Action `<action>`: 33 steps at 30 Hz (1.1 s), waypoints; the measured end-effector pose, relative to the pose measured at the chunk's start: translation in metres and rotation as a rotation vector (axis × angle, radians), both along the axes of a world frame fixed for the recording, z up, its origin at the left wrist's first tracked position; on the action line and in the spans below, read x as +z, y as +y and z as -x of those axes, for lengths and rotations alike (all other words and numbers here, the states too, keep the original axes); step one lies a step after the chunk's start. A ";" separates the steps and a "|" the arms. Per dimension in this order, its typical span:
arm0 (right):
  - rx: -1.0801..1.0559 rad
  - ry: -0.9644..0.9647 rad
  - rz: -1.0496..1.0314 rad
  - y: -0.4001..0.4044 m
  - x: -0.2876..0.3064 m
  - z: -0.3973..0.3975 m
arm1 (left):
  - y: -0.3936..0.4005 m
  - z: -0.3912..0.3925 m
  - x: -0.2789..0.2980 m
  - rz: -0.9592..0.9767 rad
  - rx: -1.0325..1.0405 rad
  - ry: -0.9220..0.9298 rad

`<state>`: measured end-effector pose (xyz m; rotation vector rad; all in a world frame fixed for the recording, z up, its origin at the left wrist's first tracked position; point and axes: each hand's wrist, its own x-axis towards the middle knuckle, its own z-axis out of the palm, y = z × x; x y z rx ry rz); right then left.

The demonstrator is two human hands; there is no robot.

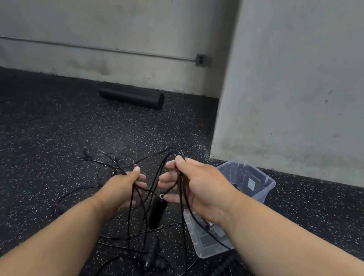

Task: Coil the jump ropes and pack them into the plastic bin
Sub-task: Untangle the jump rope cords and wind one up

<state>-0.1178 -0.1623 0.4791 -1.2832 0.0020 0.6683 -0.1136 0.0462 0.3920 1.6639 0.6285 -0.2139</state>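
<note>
Hands x2 (124, 186) (199, 189) gripping ropes (156, 181), 1 bin (264, 187)

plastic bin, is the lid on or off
Off. The plastic bin sits open-topped on the floor, its inside visible from above; a rope strand drapes over its near rim.

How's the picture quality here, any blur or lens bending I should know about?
Head view: wide-angle bending bows the wall pipe; light is dim and flat; the thin black ropes smear against the dark speckled floor; both hands, left and right, look fairly sharp.

No readable text (pale label (251, 184) on bin (266, 188) illegible).
</note>
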 end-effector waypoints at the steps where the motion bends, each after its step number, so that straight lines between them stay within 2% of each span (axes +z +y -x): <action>1: -0.009 -0.029 0.035 -0.003 -0.002 -0.004 | -0.001 0.001 -0.001 -0.003 -0.032 0.031; 4: -0.012 -0.080 0.101 -0.011 -0.006 -0.012 | -0.010 0.004 -0.004 0.019 -0.129 0.115; 8: 0.078 -0.048 0.114 -0.016 -0.015 -0.014 | -0.021 0.009 -0.004 -0.051 -0.306 0.197; 13: 0.097 0.019 0.152 -0.017 -0.033 -0.014 | -0.032 0.015 0.010 -0.029 -0.522 0.180; 18: 0.112 0.050 0.108 -0.018 -0.041 -0.015 | -0.043 0.025 0.021 0.141 -0.756 0.131; 22: 0.129 -0.011 0.201 -0.022 -0.042 -0.017 | -0.044 0.030 0.021 0.076 -0.753 0.072; 28: 0.123 -0.040 0.393 -0.036 -0.038 -0.023 | -0.034 0.026 0.022 -0.163 -0.668 -0.067; 31: 0.122 -0.031 0.370 -0.039 -0.037 -0.023 | -0.030 0.023 0.024 -0.163 -0.620 -0.106; 33: 0.134 -0.071 0.349 -0.039 -0.037 -0.022 | -0.033 0.024 0.024 -0.086 -0.607 -0.100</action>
